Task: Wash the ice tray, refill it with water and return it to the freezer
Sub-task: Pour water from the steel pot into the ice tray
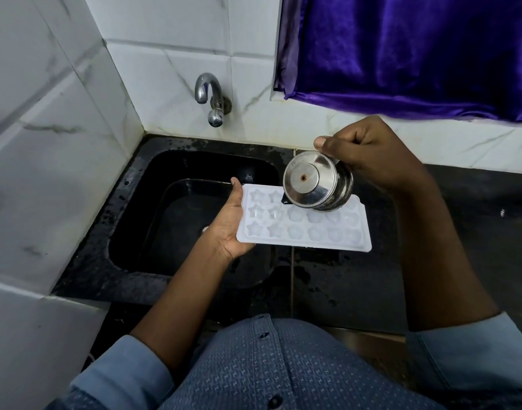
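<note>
The left hand (228, 229) is gripping the tray (305, 224) by its end, over the sink (141, 202). The right hand (369, 155) is clutching a tilted steel cup (317, 184) above it.

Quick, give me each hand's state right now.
Left hand: holds the ice tray by its left end.
Right hand: grips the steel pot, tilted over the ice tray.

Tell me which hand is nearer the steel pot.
Right. The right hand grips the steel pot, tilted over the ice tray; the left hand holds the tray's other end, clear of it.
</note>
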`<act>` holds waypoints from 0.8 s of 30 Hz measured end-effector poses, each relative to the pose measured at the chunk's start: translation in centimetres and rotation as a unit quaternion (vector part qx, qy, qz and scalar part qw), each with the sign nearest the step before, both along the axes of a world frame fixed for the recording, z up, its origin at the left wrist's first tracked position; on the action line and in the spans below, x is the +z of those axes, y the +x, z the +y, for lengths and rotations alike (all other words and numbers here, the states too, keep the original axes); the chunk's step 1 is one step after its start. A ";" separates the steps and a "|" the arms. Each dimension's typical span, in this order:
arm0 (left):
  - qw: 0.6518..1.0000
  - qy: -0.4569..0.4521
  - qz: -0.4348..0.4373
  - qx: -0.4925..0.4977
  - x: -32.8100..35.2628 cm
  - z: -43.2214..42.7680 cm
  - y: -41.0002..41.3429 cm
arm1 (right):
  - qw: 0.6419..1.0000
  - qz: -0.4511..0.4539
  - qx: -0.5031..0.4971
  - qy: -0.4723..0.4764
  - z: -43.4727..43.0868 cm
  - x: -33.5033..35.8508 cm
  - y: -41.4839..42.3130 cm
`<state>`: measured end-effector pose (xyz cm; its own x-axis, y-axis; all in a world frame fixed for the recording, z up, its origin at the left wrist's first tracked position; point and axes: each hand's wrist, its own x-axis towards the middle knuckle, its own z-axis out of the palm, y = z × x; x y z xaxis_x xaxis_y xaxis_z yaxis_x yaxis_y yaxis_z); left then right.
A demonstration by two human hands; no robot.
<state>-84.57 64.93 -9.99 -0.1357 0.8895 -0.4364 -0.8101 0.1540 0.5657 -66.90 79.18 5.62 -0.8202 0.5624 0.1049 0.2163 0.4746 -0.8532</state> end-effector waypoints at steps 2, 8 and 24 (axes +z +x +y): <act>1.000 0.002 -0.003 -0.001 0.0 0.0 0.0 | 1.000 -0.002 0.000 0.001 0.1 -0.1 0.1; 1.000 0.017 -0.021 -0.004 -0.4 0.2 -0.3 | 1.000 0.008 0.000 0.001 0.2 -0.2 0.2; 0.999 0.035 -0.019 -0.001 -0.8 0.0 -0.3 | 1.000 0.011 0.005 -0.001 -0.5 -0.4 -0.2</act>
